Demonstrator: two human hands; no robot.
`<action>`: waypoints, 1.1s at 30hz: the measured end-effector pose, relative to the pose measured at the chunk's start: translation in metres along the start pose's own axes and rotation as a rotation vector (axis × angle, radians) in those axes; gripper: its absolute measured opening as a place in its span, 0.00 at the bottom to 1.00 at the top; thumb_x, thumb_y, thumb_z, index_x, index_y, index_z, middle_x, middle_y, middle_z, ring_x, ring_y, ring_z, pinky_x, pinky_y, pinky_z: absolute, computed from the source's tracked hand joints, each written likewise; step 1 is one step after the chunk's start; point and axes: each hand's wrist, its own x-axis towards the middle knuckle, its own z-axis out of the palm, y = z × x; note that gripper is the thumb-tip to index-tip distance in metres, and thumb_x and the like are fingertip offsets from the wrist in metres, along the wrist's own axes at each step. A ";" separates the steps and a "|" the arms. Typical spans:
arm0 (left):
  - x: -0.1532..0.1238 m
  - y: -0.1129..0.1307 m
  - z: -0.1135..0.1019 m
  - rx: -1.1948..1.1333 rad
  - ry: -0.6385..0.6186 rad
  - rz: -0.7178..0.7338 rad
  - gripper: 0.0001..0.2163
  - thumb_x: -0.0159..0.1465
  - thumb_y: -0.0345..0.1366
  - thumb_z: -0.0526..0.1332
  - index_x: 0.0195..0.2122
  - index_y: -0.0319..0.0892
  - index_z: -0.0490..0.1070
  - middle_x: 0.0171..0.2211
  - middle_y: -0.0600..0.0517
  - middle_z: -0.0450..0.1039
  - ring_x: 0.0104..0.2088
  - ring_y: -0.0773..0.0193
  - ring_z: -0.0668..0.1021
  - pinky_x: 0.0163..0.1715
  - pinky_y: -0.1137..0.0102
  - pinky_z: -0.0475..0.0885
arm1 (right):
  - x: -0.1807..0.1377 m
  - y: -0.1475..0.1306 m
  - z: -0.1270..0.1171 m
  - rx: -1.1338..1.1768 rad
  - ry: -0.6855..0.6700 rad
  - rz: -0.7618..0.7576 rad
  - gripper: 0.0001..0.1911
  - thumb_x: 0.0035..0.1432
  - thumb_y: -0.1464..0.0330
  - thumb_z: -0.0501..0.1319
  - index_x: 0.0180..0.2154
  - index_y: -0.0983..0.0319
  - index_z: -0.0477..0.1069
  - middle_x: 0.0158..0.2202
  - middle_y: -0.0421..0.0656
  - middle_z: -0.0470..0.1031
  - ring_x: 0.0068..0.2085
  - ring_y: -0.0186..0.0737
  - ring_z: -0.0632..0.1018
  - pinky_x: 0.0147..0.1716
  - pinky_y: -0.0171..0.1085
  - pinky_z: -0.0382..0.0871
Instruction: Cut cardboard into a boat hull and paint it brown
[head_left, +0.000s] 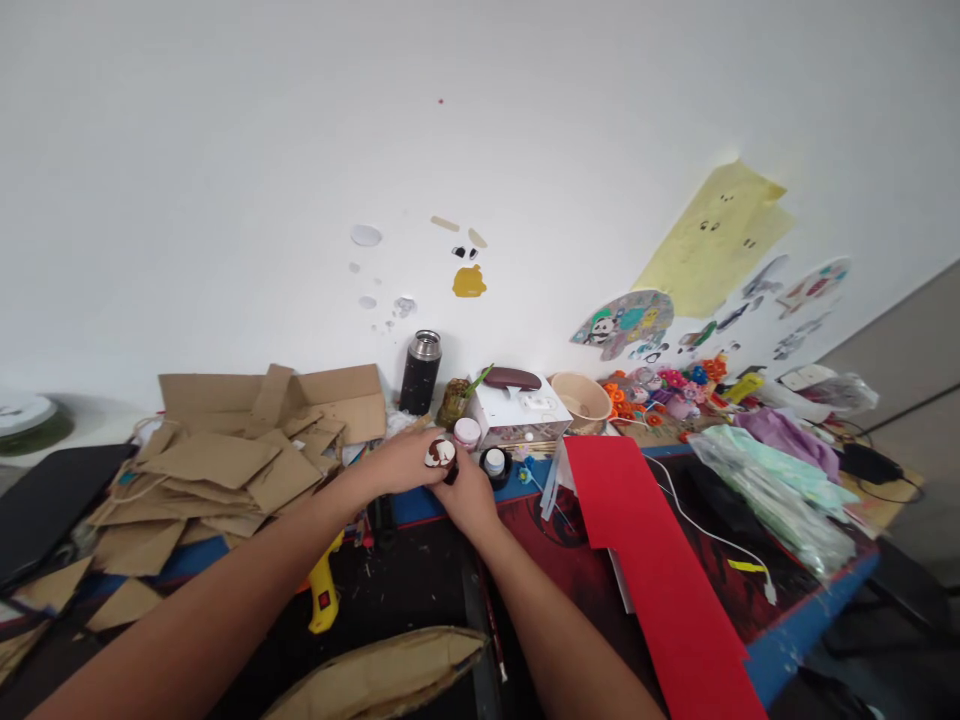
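Both hands meet near the table's back edge, around a small round object with a brown-and-white top (440,454); its exact kind is unclear. My left hand (405,462) is closed on its upper left side. My right hand (469,497) is wrapped around its lower right side, where a dark part shows between the fingers. Just behind the hands stands a pink-lidded jar (466,432). To their right is a small white-topped pot (494,462) in a dark round holder. A black thermos (421,375) without a cap stands upright behind, against the wall.
Cardboard scraps (225,465) are heaped at left. A yellow glue gun (323,592) lies below my left forearm, near a cardboard piece (382,675). A red sheet (660,570) covers the right front. Behind are a white box (521,408), a beige bowl (581,400) and colourful flowers (667,392).
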 end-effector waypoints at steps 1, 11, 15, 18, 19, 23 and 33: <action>0.002 0.001 0.001 0.006 0.006 0.001 0.19 0.59 0.41 0.69 0.53 0.49 0.78 0.49 0.44 0.83 0.53 0.42 0.82 0.54 0.56 0.75 | 0.000 0.000 0.000 0.009 -0.002 -0.005 0.31 0.57 0.67 0.71 0.63 0.58 0.73 0.56 0.51 0.83 0.56 0.58 0.83 0.56 0.50 0.76; 0.009 0.006 0.005 0.098 0.047 0.010 0.25 0.61 0.39 0.67 0.60 0.44 0.74 0.58 0.38 0.80 0.59 0.39 0.80 0.61 0.53 0.71 | -0.023 -0.004 -0.015 0.100 0.004 0.018 0.33 0.60 0.70 0.69 0.66 0.60 0.71 0.55 0.49 0.84 0.37 0.46 0.84 0.46 0.45 0.80; 0.012 0.012 0.010 0.122 0.050 0.017 0.27 0.63 0.39 0.66 0.65 0.43 0.71 0.62 0.38 0.78 0.62 0.41 0.78 0.63 0.56 0.70 | -0.043 -0.002 -0.035 0.090 0.064 -0.092 0.19 0.67 0.66 0.64 0.58 0.59 0.80 0.49 0.48 0.87 0.42 0.48 0.86 0.48 0.45 0.79; 0.013 0.012 0.009 0.139 0.051 0.010 0.30 0.65 0.41 0.65 0.68 0.43 0.67 0.64 0.36 0.77 0.63 0.41 0.78 0.63 0.55 0.70 | -0.050 0.002 -0.055 0.050 0.170 -0.120 0.15 0.70 0.62 0.62 0.53 0.58 0.82 0.44 0.47 0.87 0.42 0.48 0.85 0.47 0.43 0.79; 0.012 0.012 0.009 0.143 0.049 0.007 0.30 0.65 0.43 0.65 0.68 0.42 0.67 0.64 0.36 0.77 0.63 0.41 0.79 0.63 0.55 0.71 | -0.050 0.004 -0.062 0.038 0.206 -0.091 0.16 0.70 0.61 0.62 0.54 0.58 0.82 0.42 0.47 0.86 0.38 0.47 0.84 0.43 0.42 0.78; 0.010 0.008 0.008 0.162 0.037 -0.016 0.35 0.64 0.51 0.68 0.70 0.44 0.65 0.67 0.36 0.74 0.66 0.38 0.76 0.63 0.54 0.71 | -0.043 0.016 -0.086 -0.015 0.318 0.026 0.26 0.68 0.57 0.64 0.62 0.62 0.75 0.44 0.48 0.84 0.31 0.44 0.78 0.40 0.43 0.77; 0.014 0.010 0.024 0.216 0.043 -0.080 0.43 0.60 0.49 0.72 0.74 0.41 0.60 0.68 0.33 0.72 0.69 0.35 0.72 0.67 0.50 0.66 | -0.024 0.049 -0.076 -0.248 0.238 0.082 0.38 0.61 0.55 0.72 0.68 0.57 0.68 0.66 0.56 0.72 0.65 0.63 0.76 0.60 0.54 0.74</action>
